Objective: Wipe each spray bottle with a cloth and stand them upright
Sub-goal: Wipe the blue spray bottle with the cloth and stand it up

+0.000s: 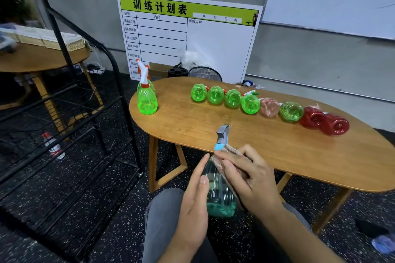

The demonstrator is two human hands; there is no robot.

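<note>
Held over the lap, just short of the tabletop (213,126) edge: one teal spray bottle (220,194) with a grey and blue trigger head, left hand (192,205) wrapped round its side, thumb laid up along the plastic, right hand (250,179) pressing a pinkish cloth (232,157) against the shoulder and neck, fingers curled over the fabric. Both grips closed, one on the bottle, one on the cloth. Likely trouble here, as a judgement: smooth plastic twisting out of the left grip under the rubbing, then a drop to the speckled floor; or the cloth snagging on the trigger. Further out on the tabletop, near the left end, two green bottles (147,100) upright with orange-and-white heads, one right behind the other and easy to miss. Risk there: a new bottle set down too close, knocking the pair over. Along the far side, a row of eight bottles (269,107) lying down, bases toward the camera, touching or nearly so: five green, one pale pink, two red. Round bodies on their sides, so a nudge to one may roll its neighbours. Count: eleven bottles in all, one cloth. Beyond, leaning on the wall, a green-headed chart board (188,34).
</note>
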